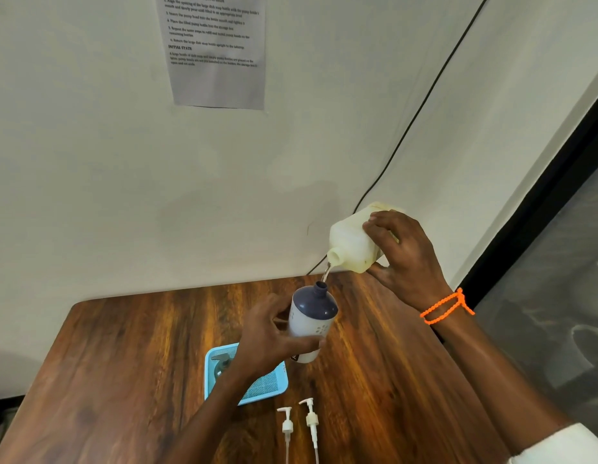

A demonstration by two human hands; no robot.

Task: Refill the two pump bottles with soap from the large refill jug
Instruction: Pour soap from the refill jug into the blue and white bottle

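My right grip (pixel 403 259) clasps the tilted refill jug (pixel 353 244), soap streaming into the pump bottle (pixel 311 321) my left grip (pixel 269 339) holds above the bench (pixel 123 363), beside the blue tray (pixel 210 373).

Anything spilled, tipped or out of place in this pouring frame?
No spill shows. The thin soap stream runs from the tilted white plastic refill jug, held by the right hand, into the blue-topped bottle gripped by the left hand. Both white pump heads lie loose on the wooden table.
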